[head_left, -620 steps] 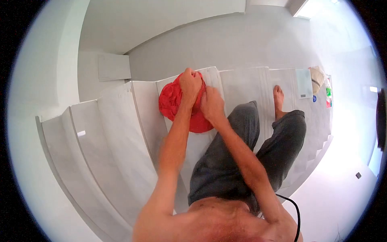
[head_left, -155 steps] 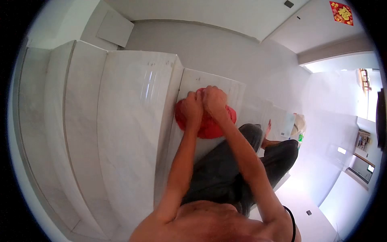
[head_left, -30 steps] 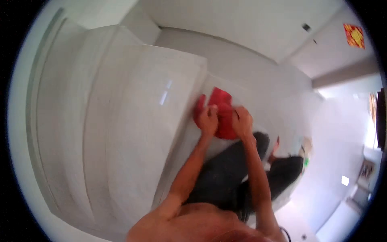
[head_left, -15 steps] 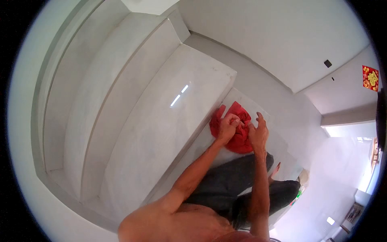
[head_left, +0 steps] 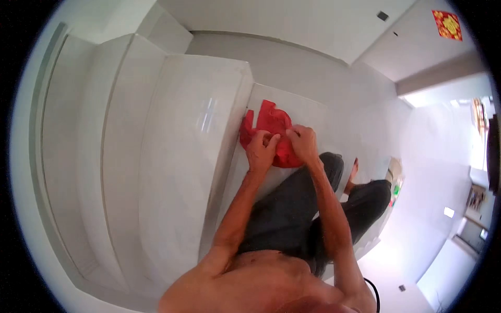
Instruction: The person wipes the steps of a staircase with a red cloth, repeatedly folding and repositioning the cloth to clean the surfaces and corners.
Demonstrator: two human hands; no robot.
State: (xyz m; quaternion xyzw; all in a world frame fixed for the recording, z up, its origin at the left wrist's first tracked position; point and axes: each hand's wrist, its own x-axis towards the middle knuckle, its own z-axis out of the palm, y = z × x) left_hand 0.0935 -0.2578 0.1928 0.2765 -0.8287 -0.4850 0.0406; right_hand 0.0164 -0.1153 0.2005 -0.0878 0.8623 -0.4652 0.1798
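A crumpled red cloth [head_left: 274, 117] lies on the pale step beside my knees. My left hand [head_left: 262, 149] is at the cloth's near left part, its thumb and fingertips pinching the fabric. On the right side of the cloth, my right hand [head_left: 303, 142] has its fingers bent and closed on the fabric. The two hands are a short distance apart, with red folds between and beyond them.
White stairs [head_left: 180, 130] rise on the left. My legs in dark trousers [head_left: 284, 208] are below the cloth, with a bare foot [head_left: 353, 175] to the right. A red and gold paper [head_left: 447, 25] hangs on the upper right wall.
The view has turned, so the cloth sits higher and further left. My right hand, spread before, has closed in on the cloth. My left hand remains at the fabric.
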